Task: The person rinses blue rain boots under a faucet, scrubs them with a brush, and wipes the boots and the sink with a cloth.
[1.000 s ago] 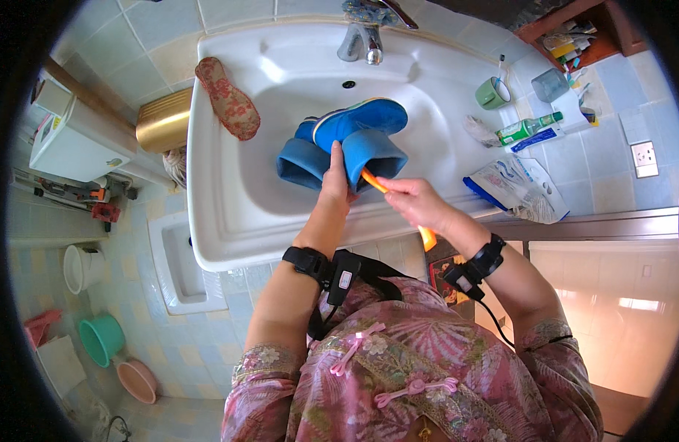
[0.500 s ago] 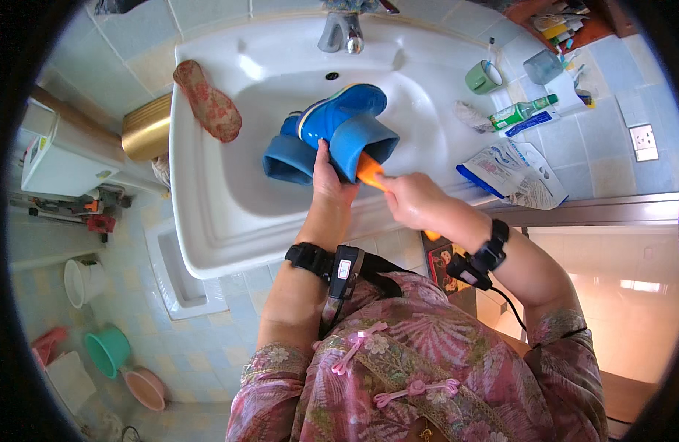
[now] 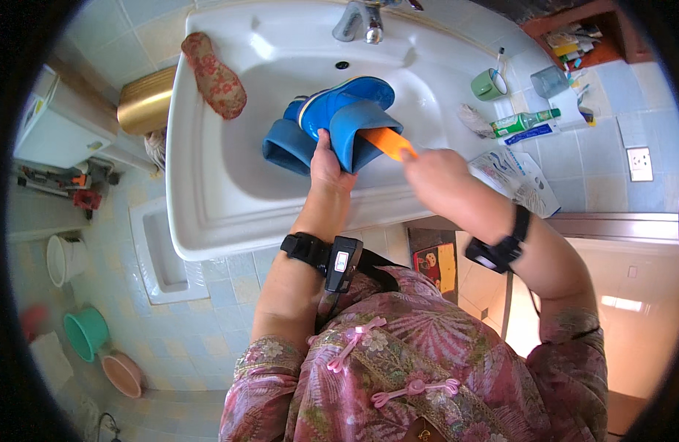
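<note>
A blue rain boot (image 3: 343, 103) lies tilted in the white sink (image 3: 222, 241), its wide shaft opening turned toward me. My left hand (image 3: 330, 163) grips it from below at the shaft, thumb up against its side. Closed around a flat orange handle (image 3: 386, 141) is my right hand (image 3: 437, 177). The handle's far part goes into the boot's opening, so whatever sits on its end is hidden. The second blue boot (image 3: 283, 145) rests partly beneath the first, to its left. A reddish patterned insole (image 3: 216, 79) lies on the sink's left ledge.
A chrome faucet (image 3: 367, 23) stands at the sink's back. Along the right side are a green cup (image 3: 488, 85), a green tube (image 3: 523, 121) and a plastic package (image 3: 512, 177). A gold cylinder (image 3: 146, 101) is left of the sink; buckets, including a teal one (image 3: 86, 334), stand lower left.
My right hand has moved right and slightly up, drawing the orange handle partly out of the boot and changing its angle. My left hand still holds the boot. The whole view has shifted slightly.
</note>
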The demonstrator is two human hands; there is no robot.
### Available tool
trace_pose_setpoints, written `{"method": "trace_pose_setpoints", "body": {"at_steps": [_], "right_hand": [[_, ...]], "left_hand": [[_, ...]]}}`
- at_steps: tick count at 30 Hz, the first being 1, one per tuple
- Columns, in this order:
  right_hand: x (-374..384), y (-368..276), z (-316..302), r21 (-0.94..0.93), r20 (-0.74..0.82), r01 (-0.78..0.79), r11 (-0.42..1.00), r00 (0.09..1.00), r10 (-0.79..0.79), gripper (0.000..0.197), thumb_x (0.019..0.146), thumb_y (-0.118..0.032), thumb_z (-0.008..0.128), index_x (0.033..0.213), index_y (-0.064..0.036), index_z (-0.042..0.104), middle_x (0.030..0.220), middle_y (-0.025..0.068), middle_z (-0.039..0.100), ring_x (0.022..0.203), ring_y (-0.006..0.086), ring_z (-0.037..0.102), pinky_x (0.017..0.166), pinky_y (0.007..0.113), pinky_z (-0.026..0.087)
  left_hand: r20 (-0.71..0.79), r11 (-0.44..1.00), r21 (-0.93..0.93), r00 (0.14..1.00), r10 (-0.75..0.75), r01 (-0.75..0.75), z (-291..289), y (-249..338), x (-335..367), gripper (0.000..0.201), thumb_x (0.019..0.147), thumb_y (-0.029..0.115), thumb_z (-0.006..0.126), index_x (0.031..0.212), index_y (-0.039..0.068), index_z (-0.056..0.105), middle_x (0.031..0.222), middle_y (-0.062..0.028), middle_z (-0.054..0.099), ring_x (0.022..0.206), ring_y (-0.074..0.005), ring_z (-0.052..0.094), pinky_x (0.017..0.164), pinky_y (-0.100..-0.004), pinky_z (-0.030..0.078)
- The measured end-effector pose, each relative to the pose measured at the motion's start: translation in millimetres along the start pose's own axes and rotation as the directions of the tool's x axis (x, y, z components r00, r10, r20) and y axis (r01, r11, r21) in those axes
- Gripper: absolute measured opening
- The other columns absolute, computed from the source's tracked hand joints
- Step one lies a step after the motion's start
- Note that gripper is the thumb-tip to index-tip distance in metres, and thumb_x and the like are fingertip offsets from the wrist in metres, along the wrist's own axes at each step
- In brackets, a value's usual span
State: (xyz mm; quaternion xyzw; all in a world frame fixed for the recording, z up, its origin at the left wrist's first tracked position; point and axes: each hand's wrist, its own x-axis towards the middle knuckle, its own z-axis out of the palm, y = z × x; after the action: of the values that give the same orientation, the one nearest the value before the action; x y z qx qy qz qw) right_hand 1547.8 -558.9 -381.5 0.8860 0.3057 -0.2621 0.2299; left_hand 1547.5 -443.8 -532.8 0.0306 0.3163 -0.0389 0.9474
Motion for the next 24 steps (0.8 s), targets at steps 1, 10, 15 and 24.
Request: {"method": "trace_pose_setpoints", "body": {"at_steps": [1,10,15,24], "right_hand": [[-16,5,-7,-0.047,0.028,-0.004,0.999,1.0,0.005,0.028,0.076,-0.01,0.044,0.101,0.0009,0.05,0.073,0.0135,0.058,0.068,0.0267,0.059,0.055,0.038,0.047],[59,-3,24,0.065,-0.099,-0.063,0.996,0.993,0.069,0.028,0.072,-0.008,0.045,0.099,-0.0003,0.052,0.07,0.0158,0.058,0.066,0.032,0.058,0.057,0.042,0.045],[-17,3,4,0.097,0.08,-0.026,0.995,0.997,0.018,0.032,0.073,-0.006,0.043,0.104,0.0,0.048,0.07,0.0171,0.058,0.066,0.0325,0.057,0.059,0.042,0.045],[51,-5,27,0.129,-0.033,-0.071,0.989,0.997,0.076,0.03,0.074,-0.008,0.043,0.102,-0.0013,0.051,0.072,0.0164,0.058,0.07,0.0328,0.058,0.059,0.041,0.045]], "left_hand": [[-0.005,1.0,-0.026,1.0,-0.001,0.001,1,0,0,0.043,0.088,0.037,0.033,0.115,0.005,0.039,0.111,-0.0098,0.049,0.099,-0.0238,0.05,0.087,-0.0361,0.039],[0.068,1.0,0.01,0.997,-0.025,0.024,-1,-14,-3,0.045,0.087,0.036,0.035,0.117,0.003,0.038,0.115,-0.0106,0.046,0.1,-0.0238,0.049,0.088,-0.0355,0.039],[0.012,0.999,-0.048,1.0,0.013,-0.012,-6,-8,-6,0.046,0.087,0.035,0.037,0.117,0.001,0.036,0.115,-0.0113,0.045,0.1,-0.0229,0.048,0.088,-0.0347,0.038],[-0.002,1.0,0.007,1.0,-0.013,0.013,-3,-19,-9,0.045,0.087,0.034,0.037,0.117,0.0,0.035,0.114,-0.0133,0.046,0.1,-0.0257,0.049,0.088,-0.0358,0.038]]}}
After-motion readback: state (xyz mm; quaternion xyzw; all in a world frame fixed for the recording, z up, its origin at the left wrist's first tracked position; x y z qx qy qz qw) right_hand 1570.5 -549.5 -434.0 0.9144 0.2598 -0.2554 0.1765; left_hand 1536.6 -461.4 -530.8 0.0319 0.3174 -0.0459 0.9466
